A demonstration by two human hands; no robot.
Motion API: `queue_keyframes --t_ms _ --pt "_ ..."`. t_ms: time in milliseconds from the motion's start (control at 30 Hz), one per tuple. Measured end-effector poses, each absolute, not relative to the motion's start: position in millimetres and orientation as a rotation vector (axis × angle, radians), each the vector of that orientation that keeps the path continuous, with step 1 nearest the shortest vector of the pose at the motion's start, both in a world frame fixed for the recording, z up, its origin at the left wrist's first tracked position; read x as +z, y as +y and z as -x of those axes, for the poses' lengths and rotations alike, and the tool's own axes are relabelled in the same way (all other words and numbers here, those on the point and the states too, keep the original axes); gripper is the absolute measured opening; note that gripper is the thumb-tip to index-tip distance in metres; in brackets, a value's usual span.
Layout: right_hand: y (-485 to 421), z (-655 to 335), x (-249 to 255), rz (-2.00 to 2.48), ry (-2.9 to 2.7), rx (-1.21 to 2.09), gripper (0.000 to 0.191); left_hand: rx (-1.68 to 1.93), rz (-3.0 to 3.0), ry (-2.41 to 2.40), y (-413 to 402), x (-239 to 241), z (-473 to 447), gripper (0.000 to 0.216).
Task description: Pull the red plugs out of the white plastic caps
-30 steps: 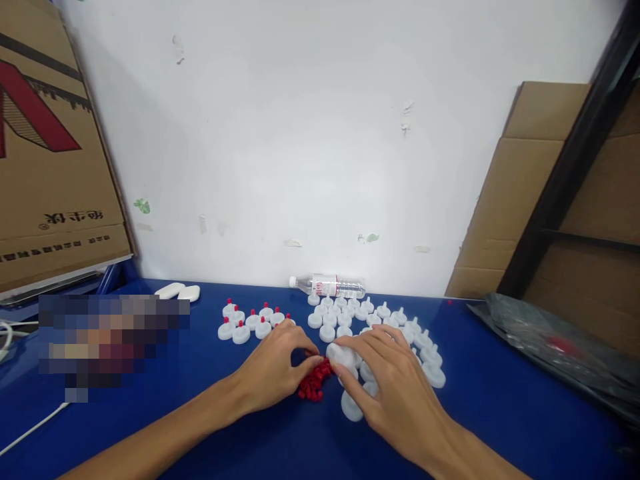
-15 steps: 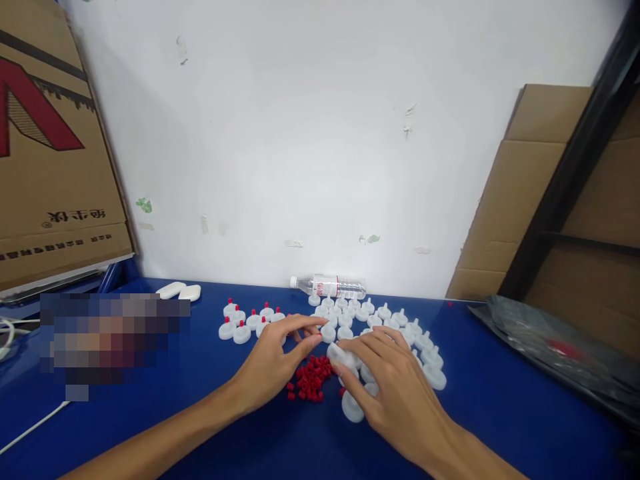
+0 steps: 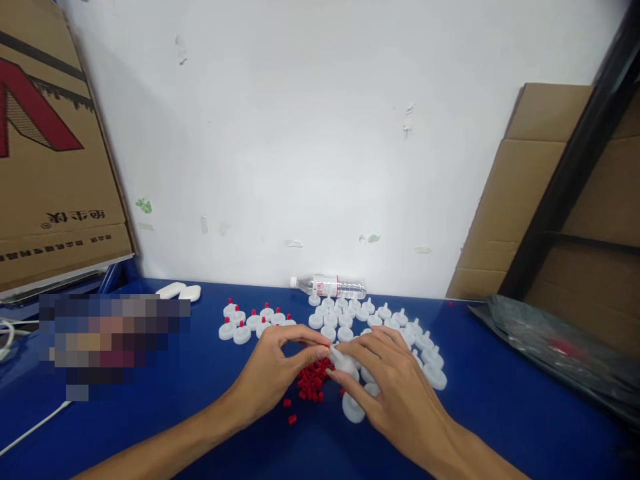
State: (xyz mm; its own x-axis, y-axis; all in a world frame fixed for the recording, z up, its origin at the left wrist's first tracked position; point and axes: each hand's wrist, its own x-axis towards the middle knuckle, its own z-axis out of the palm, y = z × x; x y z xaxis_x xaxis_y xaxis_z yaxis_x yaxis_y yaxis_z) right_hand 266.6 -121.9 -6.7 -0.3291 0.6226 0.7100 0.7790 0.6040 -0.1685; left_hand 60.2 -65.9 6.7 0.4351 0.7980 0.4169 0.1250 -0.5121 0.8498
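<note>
Between the thumb and fingers of my right hand (image 3: 387, 370) is a white nozzle cap (image 3: 343, 362), its spout tilted toward the left. My left hand (image 3: 277, 360) pinches a small red tip cap (image 3: 327, 345) at the end of that spout. Just below my fingers lies a pile of loose red tip caps (image 3: 311, 385), with a couple lying apart nearer me. Many bare white nozzle caps (image 3: 384, 311) stand behind and around my right hand. On the left, beyond my left hand, several white nozzle caps with red tips (image 3: 242, 333) stand grouped.
A clear plastic bottle (image 3: 330, 287) lies against the wall at the back. A white earbud-like case (image 3: 190, 293), a blurred patch and a white cable (image 3: 35, 427) are at the left. At the right lies a grey plastic bag (image 3: 550, 353) beside leaning cardboard (image 3: 505, 200).
My left hand has closed on a red tip cap and met the spout of the nozzle cap. The nozzle cap has turned leftward in my right hand. Two loose red caps have shifted nearer me.
</note>
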Motion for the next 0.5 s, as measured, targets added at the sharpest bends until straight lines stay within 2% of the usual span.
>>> queue_keyframes --t_ms 100,233,500 --pt "-123.0 -266.0 -6.8 1.100 -2.087 -0.275 0.019 1.095 -1.947 0.755 -65.4 5.0 -60.0 0.010" --pt "-121.9 -268.7 -9.2 1.074 -2.108 -0.337 0.029 1.038 -2.180 0.724 -61.9 1.6 -57.0 0.011" --pt "-126.0 -266.0 -7.2 0.925 -2.106 -0.419 0.035 0.995 -2.440 0.660 -69.6 -0.4 -54.3 0.025"
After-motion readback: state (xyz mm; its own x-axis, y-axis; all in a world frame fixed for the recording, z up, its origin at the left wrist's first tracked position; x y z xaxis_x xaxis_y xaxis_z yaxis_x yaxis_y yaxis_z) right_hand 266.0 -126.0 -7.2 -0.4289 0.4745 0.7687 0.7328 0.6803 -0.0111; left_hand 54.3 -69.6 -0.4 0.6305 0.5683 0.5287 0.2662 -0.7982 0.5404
